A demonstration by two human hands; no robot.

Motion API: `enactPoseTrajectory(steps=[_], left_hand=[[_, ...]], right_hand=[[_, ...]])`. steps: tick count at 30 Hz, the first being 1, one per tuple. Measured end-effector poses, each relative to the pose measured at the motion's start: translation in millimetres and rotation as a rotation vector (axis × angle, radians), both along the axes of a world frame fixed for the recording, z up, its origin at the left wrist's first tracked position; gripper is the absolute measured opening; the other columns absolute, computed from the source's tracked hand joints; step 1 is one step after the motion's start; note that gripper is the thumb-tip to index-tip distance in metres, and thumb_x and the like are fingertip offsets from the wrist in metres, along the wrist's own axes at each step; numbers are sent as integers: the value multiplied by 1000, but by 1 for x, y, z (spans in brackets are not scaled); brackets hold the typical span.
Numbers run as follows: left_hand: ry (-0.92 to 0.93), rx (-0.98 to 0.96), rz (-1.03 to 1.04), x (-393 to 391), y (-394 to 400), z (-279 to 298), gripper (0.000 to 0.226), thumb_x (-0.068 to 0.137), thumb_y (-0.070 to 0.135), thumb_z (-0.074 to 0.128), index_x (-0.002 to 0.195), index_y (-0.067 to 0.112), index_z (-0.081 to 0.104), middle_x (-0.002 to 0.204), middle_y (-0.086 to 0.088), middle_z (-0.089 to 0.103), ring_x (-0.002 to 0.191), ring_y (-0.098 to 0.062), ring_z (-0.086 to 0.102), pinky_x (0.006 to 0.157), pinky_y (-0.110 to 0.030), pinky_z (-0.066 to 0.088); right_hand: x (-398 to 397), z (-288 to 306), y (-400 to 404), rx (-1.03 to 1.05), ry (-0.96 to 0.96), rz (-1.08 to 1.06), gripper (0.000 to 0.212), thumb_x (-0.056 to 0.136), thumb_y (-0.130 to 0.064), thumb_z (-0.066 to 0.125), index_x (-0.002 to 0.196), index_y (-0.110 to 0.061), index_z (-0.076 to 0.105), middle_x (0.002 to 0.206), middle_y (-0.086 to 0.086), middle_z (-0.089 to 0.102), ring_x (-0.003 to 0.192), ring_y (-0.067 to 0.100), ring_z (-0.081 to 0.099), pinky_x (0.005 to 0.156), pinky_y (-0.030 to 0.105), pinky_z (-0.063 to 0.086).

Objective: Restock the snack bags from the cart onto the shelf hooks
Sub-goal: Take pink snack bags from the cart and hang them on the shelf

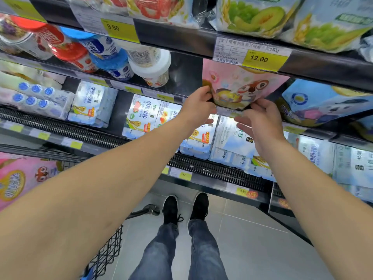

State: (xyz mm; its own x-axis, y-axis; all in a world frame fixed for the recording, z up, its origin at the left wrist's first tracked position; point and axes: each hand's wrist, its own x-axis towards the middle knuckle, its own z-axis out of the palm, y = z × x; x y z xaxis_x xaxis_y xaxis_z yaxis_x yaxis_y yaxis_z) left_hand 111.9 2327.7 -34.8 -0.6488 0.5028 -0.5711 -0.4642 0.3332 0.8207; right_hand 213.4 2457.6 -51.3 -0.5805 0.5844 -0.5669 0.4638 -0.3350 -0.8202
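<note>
Pink snack bag [240, 85] at shelf edge [226, 112], left hand [198, 107] gripping, right hand [260, 120] beneath.

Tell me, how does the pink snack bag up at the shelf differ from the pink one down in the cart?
The pink bag at the shelf is gripped at its lower edge by the left hand, with the right hand touching it; the pink bag in the cart lies untouched. The shelf bag sits high under the 12.00 price tag; the cart bag rests low beside the wire basket. Both show the same cartoon squirrel design.
</note>
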Motion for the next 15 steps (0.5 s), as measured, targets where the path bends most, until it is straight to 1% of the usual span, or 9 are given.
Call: enactPoseTrajectory(steps=[2,5,7,8,10,11,13,14,15], left_hand=[[-46,30,-39,-2,1,3,40,92,-8,46,110,27,50,103,23,56,120,-29,58,88,-42,54],[-81,49,-100,-4,-2,5,42,94,-8,44,115,28,46,111,20,51,120,-26,56,92,-42,52],[-80,50,-125,-8,-3,6,47,93,-9,44,121,29,45,115,19,50,117,-22,55,98,-46,51],[-74,42,-137,-9,-4,6,48,93,-8,43,123,30,45,113,20,51,117,-21,56,99,-48,51],[-67,24,-166,-11,-5,7,48,94,-7,41,122,32,45,109,24,51,119,-26,57,99,-48,51],[-71,16,-173,-11,-7,7,48,95,-6,40,124,32,45,113,23,51,120,-28,58,98,-48,51],[-86,1,-184,-10,-12,9,52,97,-4,39,138,28,43,134,16,48,118,-29,58,97,-48,51],[-88,-10,-186,-10,-15,10,53,98,-3,40,143,25,40,143,12,44,117,-28,59,97,-48,51],[-85,-13,-193,-10,-18,11,53,99,-3,40,145,22,39,148,9,42,116,-28,59,97,-47,51]], right_hand=[[-4,2,5,-34,5,7,53,84,-7,58,135,-19,48,135,-5,60,89,20,73,81,34,59],[-8,5,6,-68,4,34,47,89,-4,55,131,-25,50,132,-10,60,103,24,70,84,34,58],[-10,6,5,-84,-2,60,48,91,-4,55,132,-29,48,132,-13,59,106,23,69,84,33,58],[-10,6,5,-85,-7,67,51,92,-5,55,135,-30,47,135,-14,56,106,21,69,84,33,58],[-9,7,5,-74,-27,77,56,92,-7,57,141,-30,43,142,-15,50,104,18,70,86,34,58],[-9,7,6,-61,-43,85,58,92,-8,57,143,-30,41,144,-15,48,103,18,70,87,35,58],[-5,10,4,-41,-70,84,57,92,-8,57,142,-30,43,144,-13,49,102,18,70,89,36,57],[-4,10,4,-38,-82,81,54,92,-8,57,140,-29,45,140,-13,53,102,19,70,90,36,56],[-4,13,3,-34,-89,79,48,92,-8,57,135,-28,49,134,-12,57,104,21,69,91,37,56]])
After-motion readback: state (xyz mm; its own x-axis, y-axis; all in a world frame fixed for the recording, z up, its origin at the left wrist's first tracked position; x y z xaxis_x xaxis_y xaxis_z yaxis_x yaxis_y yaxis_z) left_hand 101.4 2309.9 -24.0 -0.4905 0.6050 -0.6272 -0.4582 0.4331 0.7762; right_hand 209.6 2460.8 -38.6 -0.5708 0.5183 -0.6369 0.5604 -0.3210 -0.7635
